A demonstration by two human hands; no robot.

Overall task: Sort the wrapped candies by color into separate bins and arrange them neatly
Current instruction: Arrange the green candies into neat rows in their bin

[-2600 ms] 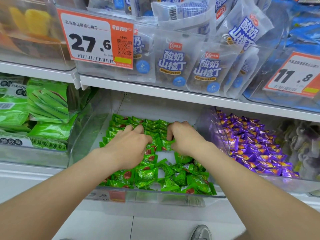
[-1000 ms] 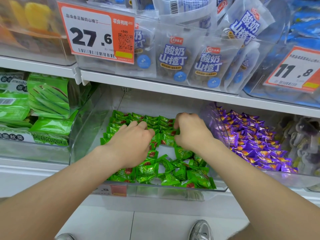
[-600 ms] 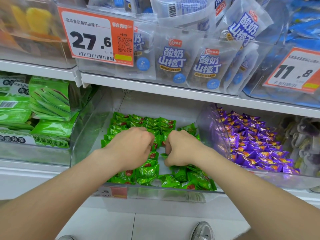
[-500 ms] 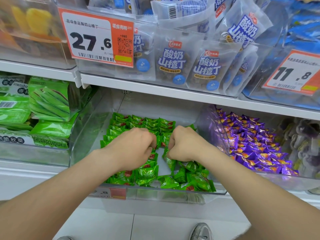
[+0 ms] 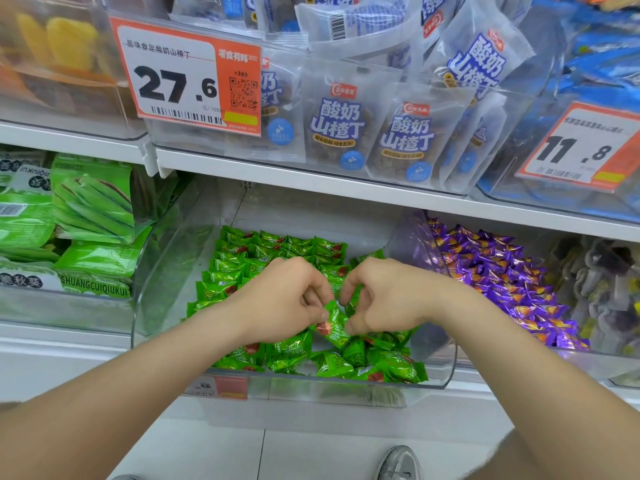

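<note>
In the middle of the frame, a green candy (image 5: 332, 322) is pinched from both sides by the curled fingers of the left hand (image 5: 287, 299) and the right hand (image 5: 384, 296), just above the clear bin (image 5: 159, 271). At the back of the bin, neat rows (image 5: 263, 258) are already made. At the front, a messy pile (image 5: 346, 362) is left to be tidied. The purple candies (image 5: 502, 282) at the right are kept apart, so the sorting looks done and the tidying about half done

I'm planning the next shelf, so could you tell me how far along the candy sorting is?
Done: back rows lie neat; purple candies fill their own bin. In hand: the left hand and right hand pinch one green candy. Left: the loose front heap.
</note>
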